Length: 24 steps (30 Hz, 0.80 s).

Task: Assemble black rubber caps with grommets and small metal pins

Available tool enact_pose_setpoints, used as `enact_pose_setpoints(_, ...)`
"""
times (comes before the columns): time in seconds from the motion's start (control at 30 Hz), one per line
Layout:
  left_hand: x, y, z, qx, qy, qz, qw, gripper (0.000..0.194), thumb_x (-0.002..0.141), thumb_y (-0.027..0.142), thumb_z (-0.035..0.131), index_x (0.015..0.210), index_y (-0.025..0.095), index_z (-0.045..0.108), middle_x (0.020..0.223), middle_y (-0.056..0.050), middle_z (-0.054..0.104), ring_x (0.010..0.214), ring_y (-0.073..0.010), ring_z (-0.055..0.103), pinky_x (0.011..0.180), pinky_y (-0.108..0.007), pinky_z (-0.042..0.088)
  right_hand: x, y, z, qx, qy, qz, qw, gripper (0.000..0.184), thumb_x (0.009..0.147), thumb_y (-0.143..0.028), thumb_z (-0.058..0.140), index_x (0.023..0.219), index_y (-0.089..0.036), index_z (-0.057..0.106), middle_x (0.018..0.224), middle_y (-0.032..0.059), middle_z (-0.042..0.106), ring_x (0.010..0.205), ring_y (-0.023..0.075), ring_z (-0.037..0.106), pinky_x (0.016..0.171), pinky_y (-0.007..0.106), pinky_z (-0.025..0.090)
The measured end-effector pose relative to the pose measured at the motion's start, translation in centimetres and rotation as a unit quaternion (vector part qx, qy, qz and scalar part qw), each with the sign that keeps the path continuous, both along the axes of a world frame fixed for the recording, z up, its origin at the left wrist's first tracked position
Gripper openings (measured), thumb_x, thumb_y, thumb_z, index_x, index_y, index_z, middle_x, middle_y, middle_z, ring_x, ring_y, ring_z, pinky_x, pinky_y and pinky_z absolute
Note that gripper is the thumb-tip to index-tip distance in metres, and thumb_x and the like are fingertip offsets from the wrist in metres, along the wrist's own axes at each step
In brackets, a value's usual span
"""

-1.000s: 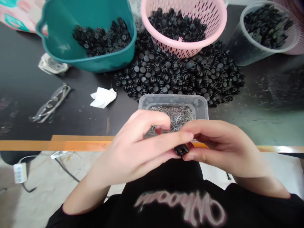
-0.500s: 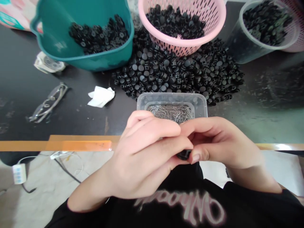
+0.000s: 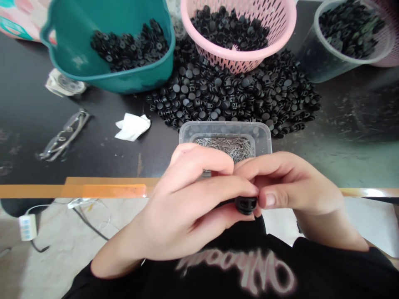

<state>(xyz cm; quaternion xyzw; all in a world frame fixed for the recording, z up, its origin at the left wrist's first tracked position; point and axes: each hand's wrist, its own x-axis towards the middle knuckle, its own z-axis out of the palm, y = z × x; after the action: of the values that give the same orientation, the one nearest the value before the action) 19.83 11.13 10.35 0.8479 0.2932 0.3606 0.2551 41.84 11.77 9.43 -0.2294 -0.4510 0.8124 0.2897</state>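
Observation:
My left hand [image 3: 190,203] and my right hand [image 3: 293,187] meet over the table's front edge, fingers pinched together on one small black round plastic part [image 3: 246,204]. The part shows between the fingertips, just above my black shirt. Right behind my fingers stands a clear plastic box [image 3: 225,133] filled with small metal pins [image 3: 224,146]. Beyond it lies a wide heap of black round parts [image 3: 233,95] on the dark table.
A teal tub [image 3: 109,45], a pink basket [image 3: 240,29] and a clear tub [image 3: 346,37] at the back all hold black parts. Glasses [image 3: 64,135], a crumpled white tissue [image 3: 132,126] and a tape roll [image 3: 64,83] lie at the left. An orange strip [image 3: 102,190] edges the table.
Both hands stayed together at the table edge. The black part has turned and dropped a little lower between the fingertips, showing more of itself; the right thumb now presses its side.

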Motion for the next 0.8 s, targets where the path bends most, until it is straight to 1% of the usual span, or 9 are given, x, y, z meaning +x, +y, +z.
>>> enact_pose_setpoints(0.13,0.1,-0.3,-0.3,-0.039,-0.029,0.016,0.999,0.005,0.1,0.027,0.062,0.105,0.026,0.063,0.098,-0.001,0.062,0.093,-0.0178,0.066,0.086,-0.037,0.057,0.1,0.1,0.0,0.026,-0.008,0.018,0.999,0.016,0.098,-0.024,0.069,0.109,-0.021,0.08,0.089,0.0007,0.074,0.077,0.0098,0.067,0.073,0.02,0.059)
enact_pose_setpoints(0.23,0.2,-0.7,-0.4,-0.061,-0.022,0.016,0.998,0.009,0.099,0.025,0.065,0.107,0.027,0.063,0.102,0.0,0.06,0.098,-0.0163,0.064,0.093,-0.035,0.056,-0.1,0.0,-0.2,0.048,-0.016,0.012,0.999,0.017,0.098,-0.024,0.069,0.11,-0.021,0.08,0.09,0.0015,0.074,0.082,0.0113,0.068,0.076,0.021,0.06)
enact_pose_setpoints(0.3,0.2,-0.8,-0.5,-0.05,-0.014,0.045,0.998,0.02,0.095,0.024,0.07,0.113,0.026,0.062,0.107,0.001,0.061,0.103,-0.0141,0.063,0.097,-0.03,0.054,-0.3,-0.2,-0.3,0.063,-0.014,-0.031,0.997,0.015,0.096,-0.023,0.071,0.109,-0.02,0.08,0.089,0.0007,0.073,0.078,0.0095,0.066,0.073,0.018,0.059)
enact_pose_setpoints(0.37,0.3,-0.9,-0.6,-0.012,-0.008,0.11,0.994,0.027,0.092,0.025,0.074,0.115,0.022,0.06,0.11,0.0,0.063,0.107,-0.0138,0.061,0.097,-0.028,0.051,-0.6,-0.5,-0.2,0.072,-0.026,-0.095,0.993,0.016,0.094,-0.019,0.074,0.11,-0.021,0.078,0.09,-0.0014,0.073,0.074,0.0072,0.065,0.07,0.014,0.058)
enact_pose_setpoints(0.47,0.5,-1.0,-0.5,0.037,0.062,0.147,0.986,0.015,0.099,0.03,0.066,0.1,0.018,0.057,0.102,-0.002,0.065,0.101,-0.0158,0.061,0.096,-0.035,0.045,-0.9,-1.3,0.0,0.107,-0.083,-0.14,0.981,0.021,0.097,-0.016,0.07,0.116,-0.023,0.073,0.094,-0.0027,0.073,0.081,0.0069,0.07,0.076,0.013,0.06)
enact_pose_setpoints(0.53,0.6,-0.9,-0.4,0.04,0.118,0.121,0.985,0.018,0.106,0.029,0.05,0.095,0.016,0.055,0.098,-0.004,0.064,0.096,-0.0168,0.061,0.094,-0.038,0.042,-0.9,-2.0,0.0,0.158,-0.137,-0.154,0.966,0.024,0.1,-0.017,0.065,0.122,-0.025,0.068,0.102,-0.0014,0.074,0.092,0.0091,0.072,0.083,0.016,0.061)
enact_pose_setpoints(0.6,0.8,-0.8,-0.4,0.033,0.139,0.099,0.985,0.023,0.108,0.025,0.04,0.095,0.014,0.056,0.095,-0.005,0.064,0.09,-0.0177,0.06,0.091,-0.039,0.041,-0.9,-2.6,-0.1,0.227,-0.188,-0.182,0.938,0.029,0.101,-0.016,0.063,0.128,-0.027,0.062,0.114,-0.0001,0.072,0.103,0.0123,0.071,0.089,0.019,0.061)
enact_pose_setpoints(0.73,0.8,-0.7,-0.4,0.016,0.15,0.065,0.986,0.033,0.107,0.022,0.035,0.085,0.014,0.057,0.084,-0.005,0.062,0.079,-0.0191,0.057,0.086,-0.04,0.04,-0.6,-3.3,-0.4,0.356,-0.276,-0.183,0.874,0.038,0.101,-0.014,0.058,0.133,-0.033,0.058,0.121,-0.0001,0.072,0.108,0.0192,0.07,0.095,0.029,0.061)
enact_pose_setpoints(0.8,0.7,-0.7,-0.5,-0.01,0.14,0.04,0.989,0.035,0.108,0.023,0.034,0.084,0.013,0.058,0.084,-0.005,0.061,0.079,-0.019,0.056,0.085,-0.039,0.041,-0.4,-3.3,-0.5,0.387,-0.288,-0.167,0.86,0.039,0.101,-0.013,0.057,0.134,-0.034,0.057,0.122,0.0007,0.072,0.109,0.0214,0.071,0.096,0.031,0.061)
